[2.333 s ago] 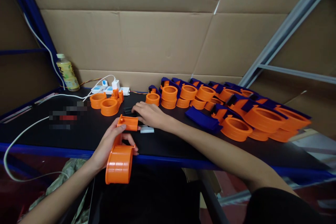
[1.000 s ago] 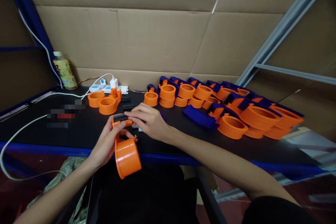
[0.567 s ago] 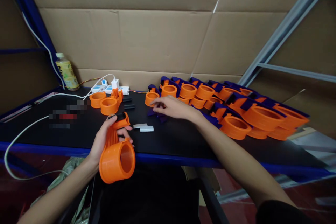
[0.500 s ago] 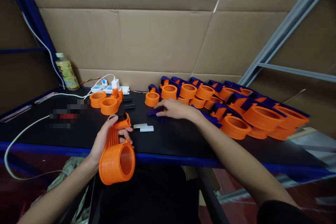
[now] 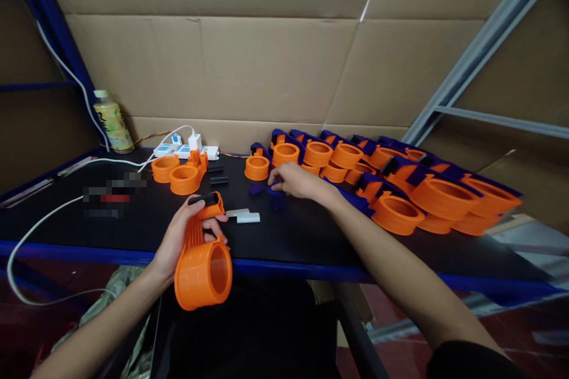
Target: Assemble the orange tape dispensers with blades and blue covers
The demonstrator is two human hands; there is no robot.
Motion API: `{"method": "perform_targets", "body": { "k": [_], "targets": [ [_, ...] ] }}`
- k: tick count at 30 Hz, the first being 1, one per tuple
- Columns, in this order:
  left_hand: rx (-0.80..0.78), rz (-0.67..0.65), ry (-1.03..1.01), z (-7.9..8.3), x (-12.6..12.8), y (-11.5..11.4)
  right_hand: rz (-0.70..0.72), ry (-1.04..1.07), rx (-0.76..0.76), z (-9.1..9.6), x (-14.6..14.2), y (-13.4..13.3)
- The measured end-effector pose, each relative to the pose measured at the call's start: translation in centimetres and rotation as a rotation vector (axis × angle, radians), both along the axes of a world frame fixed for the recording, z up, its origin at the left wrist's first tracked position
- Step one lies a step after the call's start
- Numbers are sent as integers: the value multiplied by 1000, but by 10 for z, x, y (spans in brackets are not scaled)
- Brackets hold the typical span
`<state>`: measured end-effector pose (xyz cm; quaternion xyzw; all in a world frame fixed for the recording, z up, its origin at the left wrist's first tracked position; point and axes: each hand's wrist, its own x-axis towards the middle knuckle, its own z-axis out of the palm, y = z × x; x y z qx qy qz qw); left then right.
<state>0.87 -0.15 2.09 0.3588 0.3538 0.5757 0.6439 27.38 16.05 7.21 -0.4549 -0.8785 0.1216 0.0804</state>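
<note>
No lettering is showing clearly enough to read: the bottle (image 5: 114, 123) is wearing a label too small and blurred (only yellow-green colour is coming through), and nothing else bears readable text.

cardboard walls (image 5: 249, 65), seemingly black bench (image 5: 133, 222)

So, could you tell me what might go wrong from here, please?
The left hand grips the orange holder past the table edge, so a slip could drop it to the floor. The right hand picks at small purple pieces right beside the packed orange rings, so it might knock them.
</note>
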Motion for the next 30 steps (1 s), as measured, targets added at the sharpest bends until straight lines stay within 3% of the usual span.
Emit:
{"method": "perform_targets", "body": {
  "k": [5, 13, 30],
  "targets": [
    [-2, -12, 13, 0, 0, -1, -42, 4, -87, 1, 1, 2],
    [25, -19, 21, 0, 0, 0, -104, -40, 23, -2, 9, 5],
    [32, -34, 10, -2, -1, 2, -11, 34, -331, 13, 15, -3]
  ]
}}
